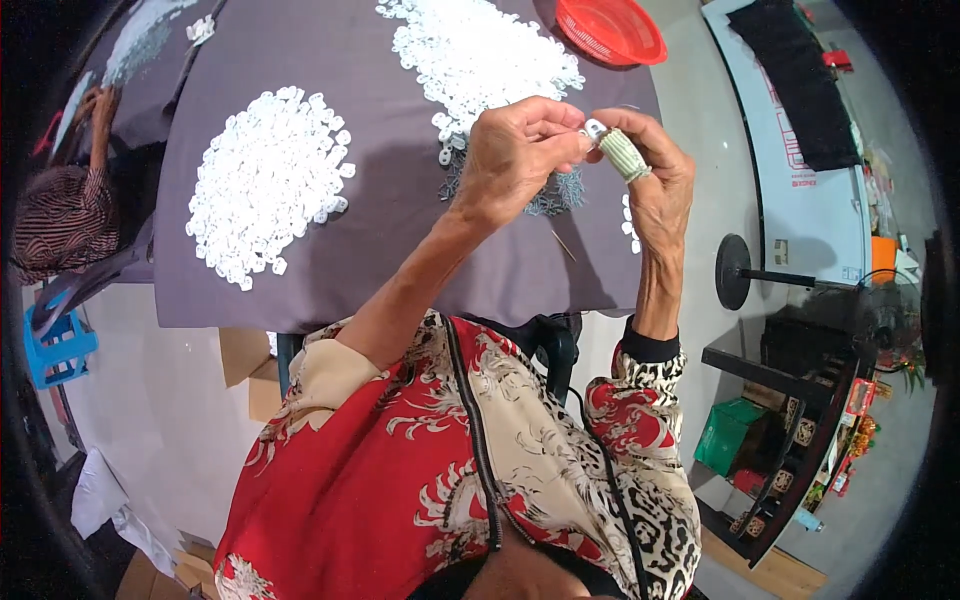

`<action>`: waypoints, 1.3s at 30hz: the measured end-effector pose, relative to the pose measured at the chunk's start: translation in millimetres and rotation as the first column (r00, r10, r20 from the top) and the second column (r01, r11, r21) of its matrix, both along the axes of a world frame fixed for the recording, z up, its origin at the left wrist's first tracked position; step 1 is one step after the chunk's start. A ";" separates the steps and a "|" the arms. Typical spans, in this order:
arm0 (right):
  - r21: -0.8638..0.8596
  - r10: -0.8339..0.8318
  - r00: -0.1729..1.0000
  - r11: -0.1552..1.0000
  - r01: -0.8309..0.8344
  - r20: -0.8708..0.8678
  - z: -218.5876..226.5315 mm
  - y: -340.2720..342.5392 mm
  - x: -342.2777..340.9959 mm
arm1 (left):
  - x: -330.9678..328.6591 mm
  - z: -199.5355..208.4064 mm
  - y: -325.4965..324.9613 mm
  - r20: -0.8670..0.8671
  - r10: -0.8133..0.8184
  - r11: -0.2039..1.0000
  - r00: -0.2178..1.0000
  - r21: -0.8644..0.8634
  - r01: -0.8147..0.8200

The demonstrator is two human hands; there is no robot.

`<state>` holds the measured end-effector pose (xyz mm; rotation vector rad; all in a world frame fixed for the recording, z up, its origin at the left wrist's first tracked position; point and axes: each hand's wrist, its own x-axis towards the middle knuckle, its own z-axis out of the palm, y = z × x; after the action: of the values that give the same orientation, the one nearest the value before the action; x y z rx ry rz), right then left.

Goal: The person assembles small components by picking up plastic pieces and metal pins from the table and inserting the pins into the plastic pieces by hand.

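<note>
My right hand (660, 185) pinches a small white plastic piece (595, 128) with a hole in it, and a pale green knitted finger cover (624, 157) sits on one of its fingers. Close against that piece, the thumb and fingertips of my left hand (510, 160) are pressed together; what they grip is too small to make out. Below both hands, small grey pieces (558, 195) lie spread on the cloth-covered table (400, 270). A big heap of similar white pieces (480, 55) lies beyond my left hand, and a rounder white pile (265, 185) is at the left.
A red plastic basket (612, 30) stands at the table's far right corner. Near the front edge lies a thin stick (563, 246). Another person (65, 220) in a striped top works at the far left, above a blue stool (60, 345). A black-based stand (733, 272) is on the right.
</note>
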<state>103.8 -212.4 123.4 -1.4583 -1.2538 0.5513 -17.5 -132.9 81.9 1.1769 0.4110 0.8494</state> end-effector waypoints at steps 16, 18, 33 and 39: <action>-0.064 0.005 0.999 0.998 -0.003 0.045 -18.7 -3.0 8.5 | 2.8 -14.4 7.7 0.016 -0.165 0.962 0.986 -0.219 0.165; -0.064 -0.004 0.969 0.998 0.020 0.248 -16.5 -4.0 8.3 | 4.0 -16.5 9.2 0.018 -0.195 0.951 0.981 -0.242 0.193; 0.017 -0.016 0.714 1.000 0.006 0.700 -22.4 1.4 7.8 | 11.6 -27.1 7.9 0.060 -0.134 0.927 0.989 -0.346 0.147; 0.035 -0.025 0.721 0.999 0.001 0.693 -27.0 2.3 11.3 | 12.3 -26.7 5.1 0.070 -0.093 0.944 0.993 -0.310 0.110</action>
<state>115.1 -210.1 96.3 -1.7146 -1.8185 -0.0696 -5.3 -127.8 55.2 0.8704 0.4202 0.6947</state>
